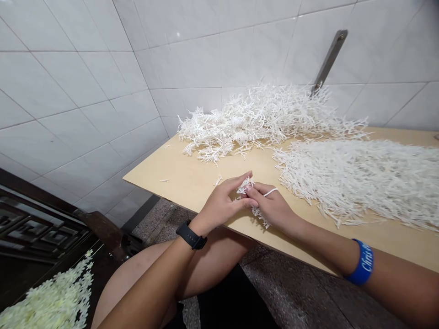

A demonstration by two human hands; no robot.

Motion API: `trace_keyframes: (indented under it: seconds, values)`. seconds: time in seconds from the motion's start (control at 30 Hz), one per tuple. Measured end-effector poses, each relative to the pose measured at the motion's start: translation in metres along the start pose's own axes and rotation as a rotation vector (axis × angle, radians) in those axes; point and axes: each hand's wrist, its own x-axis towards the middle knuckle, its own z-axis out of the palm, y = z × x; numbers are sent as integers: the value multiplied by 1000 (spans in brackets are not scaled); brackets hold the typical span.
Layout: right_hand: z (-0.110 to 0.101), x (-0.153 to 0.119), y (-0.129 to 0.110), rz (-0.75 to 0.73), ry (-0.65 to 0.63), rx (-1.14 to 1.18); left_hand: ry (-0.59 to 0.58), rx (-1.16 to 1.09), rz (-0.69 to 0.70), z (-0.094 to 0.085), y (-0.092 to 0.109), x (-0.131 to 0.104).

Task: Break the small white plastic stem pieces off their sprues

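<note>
Both hands meet over the front edge of the wooden board. My left hand (226,199) is closed around a small bunch of white branched strands (246,185), its thumb and fingertips pressing from the left. From the right, my right hand (269,203) pinches the same bunch, and more strands hang below its fingers. A thin white strip loops at the right hand's finger. Behind the hands lies a tall, tangled heap of white strands (260,121). To their right spreads a flatter layer of white pieces (363,176).
The board (151,169) sits against a tiled wall with a metal bracket (329,61). A few loose bits lie on its left part. At lower left, pale yellow-green flower pieces (58,297) rest beside dark carved furniture (41,228). My legs are below the board.
</note>
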Motion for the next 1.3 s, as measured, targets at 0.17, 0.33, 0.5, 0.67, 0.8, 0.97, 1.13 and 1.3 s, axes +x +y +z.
trace_keyframes:
  seconds: [0.17, 0.33, 0.5, 0.67, 0.8, 0.97, 1.13, 1.3]
  values:
    - [1, -1, 0, 23, -136, -8, 50, -70, -102, 3, 0, -2]
    - [3, -5, -2, -48, -192, -105, 255, -175, -230, -2, -7, 3]
    - [0, -11, -1, -82, -213, -130, 408, -436, -302, -13, -13, 8]
    - [1, -8, -1, 63, -152, 15, 250, -428, -248, -15, -11, 7]
    - [2, -7, -8, 134, -128, 64, 188, -387, -196, -14, -10, 6]
    - [1, -5, -10, 161, -81, 62, 105, -310, -182, -15, -7, 7]
    - [1, -2, -3, 134, -86, 23, 32, -201, -103, -15, 1, 6]
    - [1, -2, 1, 51, -163, -36, 20, -66, -143, -9, -2, 5]
